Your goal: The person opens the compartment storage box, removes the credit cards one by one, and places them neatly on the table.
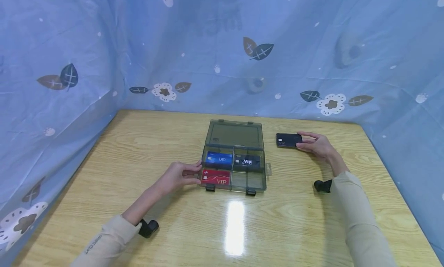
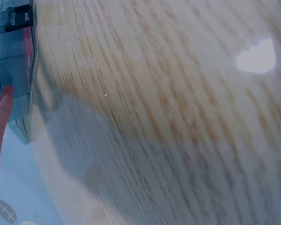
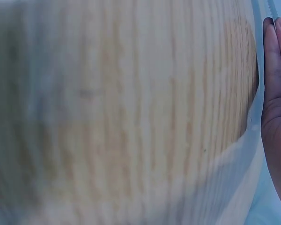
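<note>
A translucent dark plastic box [image 1: 239, 189] lies on the table, its lid [image 1: 237, 134] folded back away from me. Inside it are a blue VIP card [image 1: 219, 159] at upper left, a black Vip card [image 1: 248, 161] at upper right and a red VIP card [image 1: 216, 177] at lower left. My left hand [image 1: 181, 175] touches the box's left side with fairly straight fingers. To the right of the box, my right hand [image 1: 316, 144] pinches the right end of another black VIP card [image 1: 287, 140]. In the right wrist view, only part of the hand [image 3: 277, 93] shows.
The wooden table [image 1: 156, 136] carries the box, with a bright light reflection in front of it. Blue patterned cloth [image 1: 215, 47] hangs behind the table and along both sides. Black wrist devices [image 1: 322, 186] sit by the cuffs.
</note>
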A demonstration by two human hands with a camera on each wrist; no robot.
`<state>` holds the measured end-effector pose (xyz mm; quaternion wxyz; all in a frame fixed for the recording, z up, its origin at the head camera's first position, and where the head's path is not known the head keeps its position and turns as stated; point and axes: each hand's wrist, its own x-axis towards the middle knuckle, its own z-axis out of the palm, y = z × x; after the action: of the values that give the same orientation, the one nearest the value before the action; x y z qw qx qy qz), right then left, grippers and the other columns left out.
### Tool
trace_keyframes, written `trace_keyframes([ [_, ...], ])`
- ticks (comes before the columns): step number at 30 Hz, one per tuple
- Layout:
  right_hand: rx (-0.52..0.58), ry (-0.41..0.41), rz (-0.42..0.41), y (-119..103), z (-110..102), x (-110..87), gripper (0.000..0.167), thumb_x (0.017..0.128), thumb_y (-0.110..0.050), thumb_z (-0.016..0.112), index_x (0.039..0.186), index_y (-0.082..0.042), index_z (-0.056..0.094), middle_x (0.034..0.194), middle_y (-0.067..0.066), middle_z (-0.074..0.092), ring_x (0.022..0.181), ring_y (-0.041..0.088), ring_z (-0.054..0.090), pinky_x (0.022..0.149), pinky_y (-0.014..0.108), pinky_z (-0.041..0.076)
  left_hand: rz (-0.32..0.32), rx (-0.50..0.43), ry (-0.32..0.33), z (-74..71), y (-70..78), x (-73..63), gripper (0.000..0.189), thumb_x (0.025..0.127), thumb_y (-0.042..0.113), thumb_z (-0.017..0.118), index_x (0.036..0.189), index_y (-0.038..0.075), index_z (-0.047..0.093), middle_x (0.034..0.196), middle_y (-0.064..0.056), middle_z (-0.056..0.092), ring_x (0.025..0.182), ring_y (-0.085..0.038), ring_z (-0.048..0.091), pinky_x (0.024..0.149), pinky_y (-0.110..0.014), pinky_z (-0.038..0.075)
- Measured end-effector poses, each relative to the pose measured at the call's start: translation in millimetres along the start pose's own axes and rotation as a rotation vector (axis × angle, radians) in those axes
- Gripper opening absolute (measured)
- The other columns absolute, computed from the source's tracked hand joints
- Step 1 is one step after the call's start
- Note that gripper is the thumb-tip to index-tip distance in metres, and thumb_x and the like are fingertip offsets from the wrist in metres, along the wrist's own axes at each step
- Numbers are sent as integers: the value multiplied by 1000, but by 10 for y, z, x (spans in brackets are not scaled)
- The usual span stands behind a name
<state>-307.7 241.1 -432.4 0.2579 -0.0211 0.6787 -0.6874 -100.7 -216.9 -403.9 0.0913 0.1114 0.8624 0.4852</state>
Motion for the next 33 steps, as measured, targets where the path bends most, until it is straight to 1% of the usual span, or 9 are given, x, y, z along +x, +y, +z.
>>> trace_keyframes([
  [8, 19, -6, -19, -8, -3, 45, 38, 85, 3, 69, 113, -23, 66, 90, 1, 72, 82, 12, 71, 81, 26, 58, 2, 10, -4, 1, -1, 12, 45, 78, 4, 76, 117, -12, 60, 134, -26, 48, 108, -33, 62, 82, -23, 56],
  [11, -7, -6, -30, -9, 4, 73, 45, 85, 2, 69, 125, -17, 62, 91, 0, 72, 82, 11, 71, 81, 26, 58, 0, 3, -5, 1, -7, 13, 45, 79, 4, 76, 118, -12, 60, 134, -26, 48, 108, -33, 62, 82, -24, 56],
  [15, -188, 31, -56, -11, 17, 107, 61, 86, -7, 73, 141, -4, 46, 116, 6, 63, 96, 5, 65, 83, 19, 56, -12, -8, -8, -1, 1, 13, 45, 79, 4, 76, 118, -12, 60, 135, -26, 47, 109, -34, 61, 82, -24, 57],
  [19, -389, 62, -63, -17, 23, 137, 72, 84, -19, 76, 143, 1, 40, 145, 21, 40, 129, 22, 46, 83, 9, 51, -16, 0, -8, 0, 11, 12, 45, 79, 5, 76, 119, -12, 60, 136, -26, 47, 109, -34, 61, 82, -23, 57],
  [21, -438, 65, -65, -23, 23, 148, 72, 85, -21, 76, 144, 1, 39, 150, 23, 32, 137, 32, 34, 81, 6, 49, -14, 4, -9, 2, 14, 12, 45, 79, 5, 76, 119, -12, 60, 136, -25, 47, 109, -34, 61, 82, -23, 57],
  [24, -457, 68, -75, -33, 26, 164, 71, 85, -19, 75, 144, 0, 40, 149, 24, 33, 134, 34, 38, 79, 7, 50, -16, 5, -10, 5, 20, 12, 45, 80, 5, 76, 119, -12, 60, 136, -25, 47, 110, -34, 61, 81, -23, 57],
  [27, -467, 77, -98, -40, 37, 187, 68, 85, -16, 75, 143, 1, 42, 146, 25, 38, 117, 14, 56, 79, 8, 51, -23, 1, -8, 4, 26, 12, 45, 79, 5, 76, 118, -12, 60, 136, -26, 46, 110, -34, 60, 81, -23, 57],
  [30, -517, 93, -128, -48, 53, 220, 66, 84, -15, 76, 140, 2, 45, 143, 25, 42, 95, -7, 57, 78, 6, 50, -28, -3, -9, 0, 32, 12, 45, 79, 5, 76, 118, -12, 60, 135, -26, 46, 109, -34, 61, 81, -23, 57],
  [33, -606, 115, -155, -64, 79, 248, 63, 84, -16, 76, 138, 0, 49, 139, 24, 47, 99, 0, 59, 77, 2, 46, -27, -5, -10, -4, 40, 9, 45, 79, 5, 76, 118, -12, 60, 135, -26, 47, 108, -33, 62, 80, -23, 57],
])
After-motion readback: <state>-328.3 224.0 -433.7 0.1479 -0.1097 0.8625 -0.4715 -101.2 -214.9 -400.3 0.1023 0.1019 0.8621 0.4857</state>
